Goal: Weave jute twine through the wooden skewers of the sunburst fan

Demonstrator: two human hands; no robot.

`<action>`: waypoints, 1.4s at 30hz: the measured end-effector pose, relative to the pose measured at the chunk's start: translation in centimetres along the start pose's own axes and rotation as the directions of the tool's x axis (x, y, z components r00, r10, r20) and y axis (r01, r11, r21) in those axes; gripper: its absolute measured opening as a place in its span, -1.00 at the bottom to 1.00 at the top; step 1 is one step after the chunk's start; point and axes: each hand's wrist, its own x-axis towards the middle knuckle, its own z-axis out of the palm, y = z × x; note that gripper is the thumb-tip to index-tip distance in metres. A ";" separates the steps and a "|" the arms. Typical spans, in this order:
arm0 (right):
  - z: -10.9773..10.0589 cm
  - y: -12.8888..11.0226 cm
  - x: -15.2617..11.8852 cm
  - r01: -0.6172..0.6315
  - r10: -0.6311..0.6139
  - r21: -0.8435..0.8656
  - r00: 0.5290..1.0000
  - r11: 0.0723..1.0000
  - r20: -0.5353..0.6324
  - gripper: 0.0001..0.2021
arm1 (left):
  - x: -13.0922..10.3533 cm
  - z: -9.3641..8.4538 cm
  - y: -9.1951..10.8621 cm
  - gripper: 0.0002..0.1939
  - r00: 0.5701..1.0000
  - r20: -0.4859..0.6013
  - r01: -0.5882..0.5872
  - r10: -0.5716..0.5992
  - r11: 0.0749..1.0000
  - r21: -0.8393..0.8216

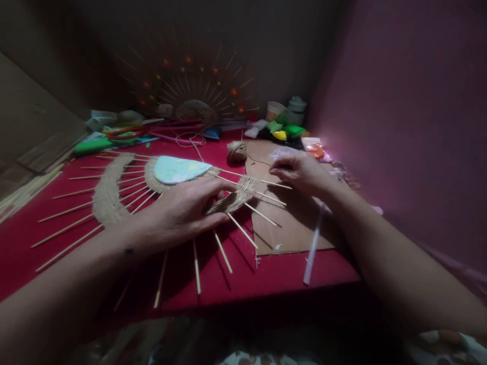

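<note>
A half-round fan (110, 195) of thin wooden sticks, woven with bands of jute twine, spreads over the red table. At its middle sits a pale blue-green half-disc (178, 170). My left hand (186, 205) lies across the fan and grips its woven band at the right, fingers partly hidden beneath it. Just past the stick tips on that side, my right hand (294, 170) is closed in a pinch. A thin strand of twine (261, 160) leads to its fingertips from the ball of twine (237, 151) behind the fan.
Brown board (292, 233) lies under the right-hand sticks, with a translucent glue stick (314, 248) across its front edge. Red-handled scissors (124, 133) and a green item (91, 146) lie back left. Colourful packets (292, 131) and a cup (274, 110) stand back right. A flowered stick fan (196, 109) leans behind.
</note>
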 end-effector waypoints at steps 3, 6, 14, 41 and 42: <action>0.6 -0.1 0.5 -0.016 0.018 0.054 0.999 0.998 -0.029 -0.89 | 0.0 0.7 -0.1 -0.66 0.999 0.039 -0.040 0.038 0.998 0.043; 0.7 -0.2 0.6 0.029 -0.027 0.030 0.997 0.999 -0.071 -0.89 | 0.0 1.4 -0.6 -0.68 0.996 0.056 -0.072 0.066 0.992 0.108; -0.4 -0.9 -0.1 0.018 -0.017 0.152 1.000 0.988 -0.013 -0.80 | 0.4 0.9 -1.1 -0.67 0.986 0.165 -0.052 0.034 0.993 0.104; -1.4 -2.5 -1.4 0.035 0.016 -0.227 0.976 0.973 0.219 -0.83 | 7.0 2.8 2.1 -0.72 0.874 0.016 0.367 -0.485 0.640 -0.675; -0.8 -2.4 -1.3 0.036 0.023 -0.256 0.974 0.966 0.226 -0.81 | 6.9 2.8 2.1 -0.71 0.876 0.015 0.355 -0.482 0.624 -0.696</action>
